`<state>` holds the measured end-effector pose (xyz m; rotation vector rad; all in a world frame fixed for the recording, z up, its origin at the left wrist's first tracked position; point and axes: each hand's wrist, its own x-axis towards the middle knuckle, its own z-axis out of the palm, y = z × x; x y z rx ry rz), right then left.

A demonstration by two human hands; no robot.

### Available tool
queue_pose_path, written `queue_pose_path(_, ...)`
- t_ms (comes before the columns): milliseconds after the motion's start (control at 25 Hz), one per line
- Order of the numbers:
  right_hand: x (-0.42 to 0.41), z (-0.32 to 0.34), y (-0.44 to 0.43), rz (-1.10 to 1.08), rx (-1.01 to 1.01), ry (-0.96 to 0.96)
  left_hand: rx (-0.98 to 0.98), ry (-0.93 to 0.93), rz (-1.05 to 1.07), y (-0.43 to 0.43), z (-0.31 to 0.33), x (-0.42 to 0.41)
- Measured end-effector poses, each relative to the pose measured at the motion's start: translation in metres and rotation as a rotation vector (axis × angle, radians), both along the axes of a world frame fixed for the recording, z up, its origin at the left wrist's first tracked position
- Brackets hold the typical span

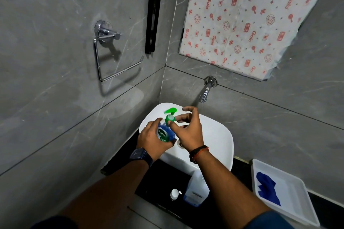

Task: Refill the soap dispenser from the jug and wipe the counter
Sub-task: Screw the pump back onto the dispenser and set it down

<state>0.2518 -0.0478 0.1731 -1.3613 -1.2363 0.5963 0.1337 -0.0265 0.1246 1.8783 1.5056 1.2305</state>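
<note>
Two bare forearms reach in from the bottom edge, over a black counter (149,188) set into a corner of grey marbled wall. On that counter sits a white basin (219,135), and both hands meet above its bowl. At the right, a white tray (297,208) holds a crumpled blue cloth (268,188). A white jug (196,189) stands on the counter just in front of the basin, between the forearms, with a small white cap (174,193) lying beside it on its left.

Left hand (151,139) (a dark watch on its wrist) is wrapped around the body of the soap bottle (164,133), blue with a green label, holding it tilted over the basin. Right hand (188,130), a thread band on its wrist, pinches the green collar of the pump (170,115) between thumb and fingers, the other fingers fanned loose. The pump's spout is blurred. A chrome tap (205,92) juts from the wall above the basin
</note>
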Motion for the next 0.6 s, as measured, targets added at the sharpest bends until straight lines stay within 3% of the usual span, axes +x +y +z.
queue_pose_path(600, 0.0026, 0.0038, 0.0012, 0.011, -0.026, -0.03, -0.006, 0.016, -0.045, -0.0044, 0.0034, 0.0018)
